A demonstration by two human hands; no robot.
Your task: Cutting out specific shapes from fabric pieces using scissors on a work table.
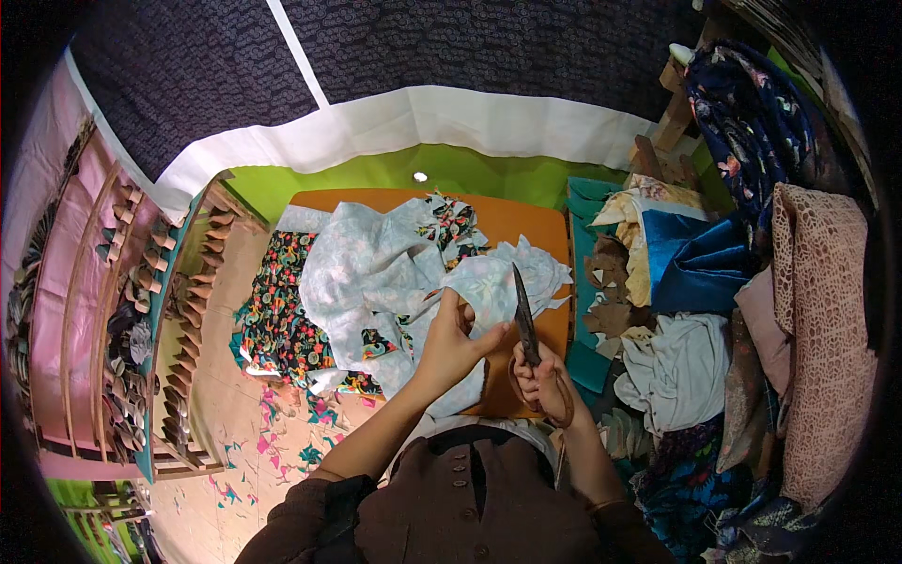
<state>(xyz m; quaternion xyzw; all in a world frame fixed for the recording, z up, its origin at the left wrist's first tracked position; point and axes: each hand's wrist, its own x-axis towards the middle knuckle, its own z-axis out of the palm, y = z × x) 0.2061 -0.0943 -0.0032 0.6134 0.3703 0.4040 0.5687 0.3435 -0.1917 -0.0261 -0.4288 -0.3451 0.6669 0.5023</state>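
Observation:
My right hand (543,381) grips the handles of a large pair of dark scissors (522,315), blades pointing up and away from me. My left hand (451,340) pinches the edge of a pale blue-green printed cloth (376,273) just left of the blades. The cloth lies bunched over an orange table (526,221), with a black floral fabric (277,310) under it and hanging off the left side.
Piled fabrics at the right: blue satin (700,268), white cloth (681,367), pink lace (822,310), dark floral cloth (747,122). Brown cut pieces (611,291) lie on a teal surface. Shelves of shoes (141,310) stand at the left. Cloth scraps litter the floor (282,442).

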